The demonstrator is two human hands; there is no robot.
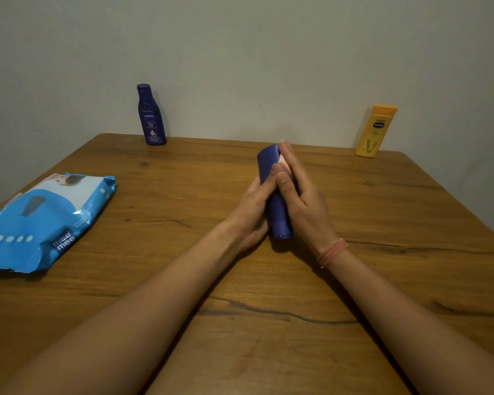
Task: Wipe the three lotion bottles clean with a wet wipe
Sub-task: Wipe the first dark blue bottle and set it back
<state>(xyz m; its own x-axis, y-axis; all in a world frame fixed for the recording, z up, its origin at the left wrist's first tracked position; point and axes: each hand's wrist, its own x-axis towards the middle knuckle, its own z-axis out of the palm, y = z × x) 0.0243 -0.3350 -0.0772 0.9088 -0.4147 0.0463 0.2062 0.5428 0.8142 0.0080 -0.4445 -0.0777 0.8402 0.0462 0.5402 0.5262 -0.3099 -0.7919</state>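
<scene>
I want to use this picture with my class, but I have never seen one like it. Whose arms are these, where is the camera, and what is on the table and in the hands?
No machine here: a person wears a camera on the head, looking down at their own arms. The left hand holds a dark blue lotion bottle lying tilted, while the right hand presses a white wet wipe against it. On the wooden table, a second blue bottle and a yellow bottle stand upright by the wall. A blue wipes packet lies on the left.
</scene>
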